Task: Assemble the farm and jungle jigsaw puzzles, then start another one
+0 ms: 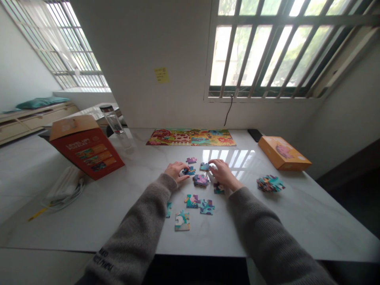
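My left hand (176,171) has its thumb and fingers closed on the edge of a dark blue puzzle piece (190,170). Across from it, my right hand (221,172) pinches the right side of a lighter blue puzzle piece (204,166). Just behind lies a small purple piece (191,160), and a larger purple piece (201,180) sits between the hands. A dark piece (219,188) is partly covered by my right hand. Nearer me are a pink-and-teal piece (192,201), a leafy blue piece (207,206), a teal-and-white piece (182,220) and a piece (169,210) half hidden by my left sleeve.
A colourful puzzle strip (191,137) lies against the wall. On the right are a heap of pieces (270,183), an orange box (283,153) and a black phone-like object (254,135). A red box (89,152), white cables (67,190) and a glass bottle (112,119) stand left.
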`<state>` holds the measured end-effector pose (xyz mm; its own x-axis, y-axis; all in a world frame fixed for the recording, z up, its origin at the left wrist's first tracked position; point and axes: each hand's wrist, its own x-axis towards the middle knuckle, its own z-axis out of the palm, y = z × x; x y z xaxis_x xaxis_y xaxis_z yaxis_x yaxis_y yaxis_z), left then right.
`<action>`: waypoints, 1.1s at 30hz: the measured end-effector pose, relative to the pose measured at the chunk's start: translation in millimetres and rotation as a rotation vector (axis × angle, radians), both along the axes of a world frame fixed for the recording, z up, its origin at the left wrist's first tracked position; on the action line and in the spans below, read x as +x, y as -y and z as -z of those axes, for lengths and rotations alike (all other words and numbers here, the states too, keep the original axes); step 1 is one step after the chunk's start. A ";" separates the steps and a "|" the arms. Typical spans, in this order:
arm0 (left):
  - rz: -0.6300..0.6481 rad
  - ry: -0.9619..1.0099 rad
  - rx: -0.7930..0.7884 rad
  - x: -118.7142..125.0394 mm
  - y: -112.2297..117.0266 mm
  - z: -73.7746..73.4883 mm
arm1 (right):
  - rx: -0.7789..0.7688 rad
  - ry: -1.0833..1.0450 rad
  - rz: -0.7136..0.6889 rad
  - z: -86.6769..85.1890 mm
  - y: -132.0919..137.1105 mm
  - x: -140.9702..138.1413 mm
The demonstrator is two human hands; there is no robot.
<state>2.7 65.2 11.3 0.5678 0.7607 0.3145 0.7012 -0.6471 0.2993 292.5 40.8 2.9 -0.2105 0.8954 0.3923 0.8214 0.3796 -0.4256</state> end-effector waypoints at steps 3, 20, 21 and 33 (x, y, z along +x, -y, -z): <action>-0.030 -0.021 -0.013 0.9 3.7 -6.1 | 0.014 -0.026 0.033 -3.6 9.4 23.3; -0.189 -0.138 0.036 25.2 6.4 -4.9 | -0.260 0.253 0.230 -8.1 25.1 21.2; -0.164 -0.126 0.036 26.3 8.5 -5.9 | -0.267 0.251 0.241 -8.3 25.1 21.1; 0.103 -0.099 0.004 48.3 37.4 -8.0 | -0.178 -0.570 0.138 -1.8 10.5 17.6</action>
